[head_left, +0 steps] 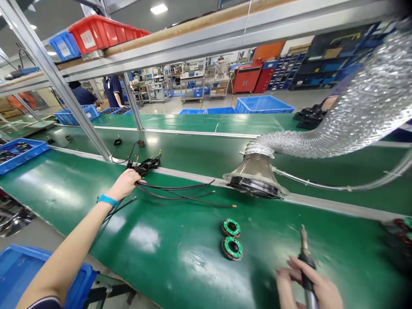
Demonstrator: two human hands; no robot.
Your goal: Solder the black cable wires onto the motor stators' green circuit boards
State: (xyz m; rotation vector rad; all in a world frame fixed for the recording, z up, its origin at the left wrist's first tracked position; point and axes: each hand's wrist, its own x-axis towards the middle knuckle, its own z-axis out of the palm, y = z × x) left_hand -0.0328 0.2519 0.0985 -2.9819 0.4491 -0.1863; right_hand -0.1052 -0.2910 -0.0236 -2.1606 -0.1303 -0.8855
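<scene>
My left hand (126, 182), with a blue band at its wrist, is closed around a bunch of black cables (174, 189) at the far side of the green bench. Their bare tips fan out to the right. Black plastic housings (149, 165) lie just beyond the fingers; the hand partly covers them. In my right hand (309, 283) I hold a soldering iron (305, 253), its tip pointing up and away, above the bench. Between the hands rest two round motor stators, a farther one (231, 227) and a nearer one (232, 248), both with green circuit boards on top.
A fume hood (257, 174) on a silver duct (299, 143) hangs over the bench's middle. More stators (405, 227) sit at the right edge. Blue bins (24, 156) stand left. A metal upright (77, 107) rises left of centre. Co-workers (113, 91) are behind.
</scene>
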